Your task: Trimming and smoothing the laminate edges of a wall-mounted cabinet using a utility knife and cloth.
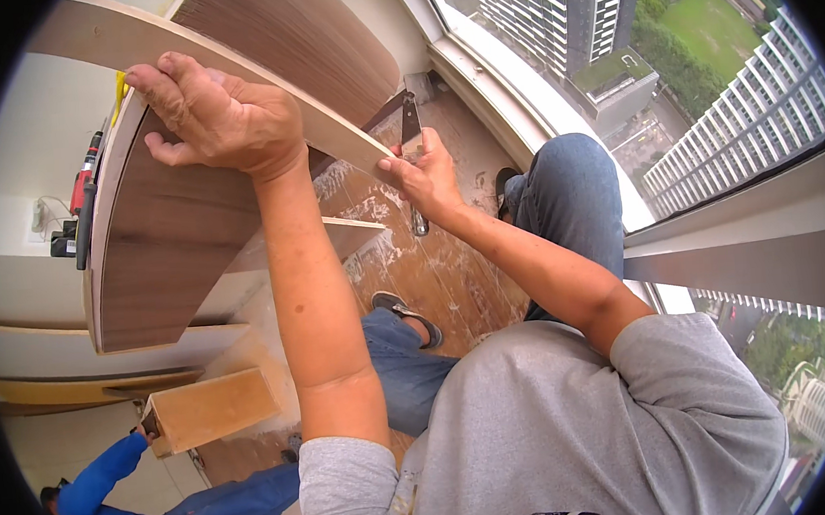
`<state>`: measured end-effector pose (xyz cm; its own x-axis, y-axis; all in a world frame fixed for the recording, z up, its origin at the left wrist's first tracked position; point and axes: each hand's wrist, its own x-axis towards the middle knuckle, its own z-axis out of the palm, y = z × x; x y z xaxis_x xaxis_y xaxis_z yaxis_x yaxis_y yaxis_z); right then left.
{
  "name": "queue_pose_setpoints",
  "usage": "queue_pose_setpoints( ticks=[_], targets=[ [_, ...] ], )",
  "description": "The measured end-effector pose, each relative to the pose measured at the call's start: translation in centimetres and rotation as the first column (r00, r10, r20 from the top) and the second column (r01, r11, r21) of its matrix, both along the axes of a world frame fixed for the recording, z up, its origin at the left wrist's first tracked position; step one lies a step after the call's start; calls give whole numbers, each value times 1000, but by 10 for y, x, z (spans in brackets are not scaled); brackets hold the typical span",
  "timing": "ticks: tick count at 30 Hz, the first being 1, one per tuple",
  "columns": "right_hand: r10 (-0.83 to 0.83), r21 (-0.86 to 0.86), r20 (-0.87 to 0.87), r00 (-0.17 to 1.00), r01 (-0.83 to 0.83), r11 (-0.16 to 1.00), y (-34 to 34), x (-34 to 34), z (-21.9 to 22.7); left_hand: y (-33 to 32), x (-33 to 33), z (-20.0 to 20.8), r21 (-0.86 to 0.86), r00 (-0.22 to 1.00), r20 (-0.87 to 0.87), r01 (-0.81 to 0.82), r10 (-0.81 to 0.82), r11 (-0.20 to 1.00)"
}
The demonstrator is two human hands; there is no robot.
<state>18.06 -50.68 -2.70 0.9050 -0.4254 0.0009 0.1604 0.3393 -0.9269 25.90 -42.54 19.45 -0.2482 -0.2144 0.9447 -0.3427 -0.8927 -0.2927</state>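
Work appears unfinished: the left hand [216, 118] lies half-open over the long, pale wooden strip [335, 129], upper left, while the right hand [426, 175] grips a dark, flat-bladed metal tool [410, 119], upper centre.

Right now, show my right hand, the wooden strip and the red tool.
Right hand [431, 182], head view: near thumb base.
Wooden strip [338, 133], head view: stretch between hands.
Red tool [80, 191], head view: red casing.

Right fingers [432, 143] around metal tool [410, 122], wooden board [334, 125]
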Motion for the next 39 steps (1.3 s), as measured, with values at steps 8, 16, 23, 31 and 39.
queue_pose_setpoints(
  ticks=[8,16,23,31,39],
  targets=[
    [38,103,33,999,-41,994,0,-1,4,1,2,-1,-2,999,28,31,-31,1000],
    [52,74,29,998,-54,996,-4,0,5,1,3,-2,-8,999,29,20,-20,1000],
    [59,84,74,996,-66,994,-4,4,-2,3,4,-2,3,1000,2,9,-9,1000],
    [-11,-17,51,999,12,1000,-2,8,2,-4,-3,-4,-15,999,-39,-16,16,1000],
    [-6,-82,44,999,9,997,-2,7,11,-10,-12,-67,-49,986,-167,-25,17,998]
  ],
)
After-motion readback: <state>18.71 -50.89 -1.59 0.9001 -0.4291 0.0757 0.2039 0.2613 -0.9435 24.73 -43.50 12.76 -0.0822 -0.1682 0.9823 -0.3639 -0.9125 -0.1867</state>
